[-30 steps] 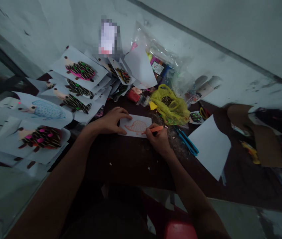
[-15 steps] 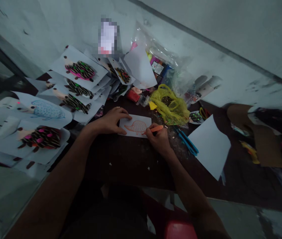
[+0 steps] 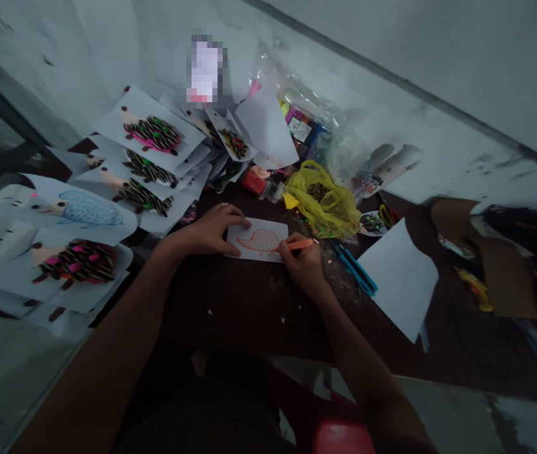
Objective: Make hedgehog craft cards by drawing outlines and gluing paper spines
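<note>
A small white sheet of paper (image 3: 249,256) lies on the dark table, bearing an orange hedgehog drawing (image 3: 261,240). My left hand (image 3: 212,231) rests over the sheet's left edge, thumb and index finger spread apart and pressing on it. Pinched in my right hand (image 3: 302,260) is an orange marker (image 3: 302,243), its tip down at the rear end of the drawing. Just right of that hand lie blue-handled scissors (image 3: 361,275), and a larger white sheet (image 3: 403,277) is beside them.
Stacked hedgehog pictures (image 3: 149,135) covered in dark seeds fill the left side. A yellow plastic bag (image 3: 329,211) with seeds inside sits beyond my right hand. Brown cardboard (image 3: 509,277) lies at the right. Behind everything rises a wall (image 3: 367,38).
My right hand and the marker have shifted very slightly along the drawing's rear end, near its underside. My left hand stays in place on the sheet.
</note>
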`<state>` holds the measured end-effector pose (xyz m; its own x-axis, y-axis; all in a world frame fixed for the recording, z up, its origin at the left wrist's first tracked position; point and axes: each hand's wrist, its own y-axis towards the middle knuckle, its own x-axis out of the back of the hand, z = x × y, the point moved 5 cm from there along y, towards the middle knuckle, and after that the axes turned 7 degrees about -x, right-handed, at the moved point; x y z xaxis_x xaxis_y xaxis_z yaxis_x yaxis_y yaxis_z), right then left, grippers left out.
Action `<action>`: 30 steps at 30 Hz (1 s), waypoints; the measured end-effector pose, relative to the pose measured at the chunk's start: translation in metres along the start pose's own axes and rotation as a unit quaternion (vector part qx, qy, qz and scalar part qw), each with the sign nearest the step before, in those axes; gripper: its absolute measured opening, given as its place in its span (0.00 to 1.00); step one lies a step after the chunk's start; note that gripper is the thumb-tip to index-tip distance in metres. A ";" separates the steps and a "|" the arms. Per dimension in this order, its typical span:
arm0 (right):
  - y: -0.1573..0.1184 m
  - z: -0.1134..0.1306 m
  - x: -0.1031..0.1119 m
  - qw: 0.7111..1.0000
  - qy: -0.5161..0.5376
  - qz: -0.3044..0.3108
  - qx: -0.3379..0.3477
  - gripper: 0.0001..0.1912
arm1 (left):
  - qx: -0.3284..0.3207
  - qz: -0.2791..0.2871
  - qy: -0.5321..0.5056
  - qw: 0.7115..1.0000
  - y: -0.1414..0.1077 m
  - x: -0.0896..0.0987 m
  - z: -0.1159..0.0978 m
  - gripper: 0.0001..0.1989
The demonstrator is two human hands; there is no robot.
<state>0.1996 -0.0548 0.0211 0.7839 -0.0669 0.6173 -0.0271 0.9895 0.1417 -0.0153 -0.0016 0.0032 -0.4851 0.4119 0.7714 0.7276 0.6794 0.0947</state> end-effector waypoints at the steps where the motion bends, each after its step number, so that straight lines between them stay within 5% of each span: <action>1: 0.000 0.000 0.000 1.000 -0.005 0.001 0.003 0.13 | 0.001 0.002 0.000 1.000 0.000 0.000 0.000 0.33; 11: -0.001 0.003 -0.002 0.999 0.008 0.032 -0.017 0.12 | -0.010 -0.010 0.009 1.000 -0.001 -0.002 0.003 0.32; 19: 0.003 0.002 0.020 0.994 0.090 -0.064 -0.025 0.11 | -0.006 -0.008 0.018 1.000 -0.001 -0.002 0.003 0.32; 30: 0.005 -0.010 0.021 0.996 0.061 -0.066 -0.028 0.11 | -0.016 -0.032 0.014 0.999 -0.001 0.000 0.002 0.29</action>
<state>0.2222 -0.0502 0.0272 0.8478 -0.1840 0.4973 0.1129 0.9790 0.1698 -0.0166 -0.0012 0.0017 -0.5169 0.3510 0.7808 0.7108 0.6842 0.1630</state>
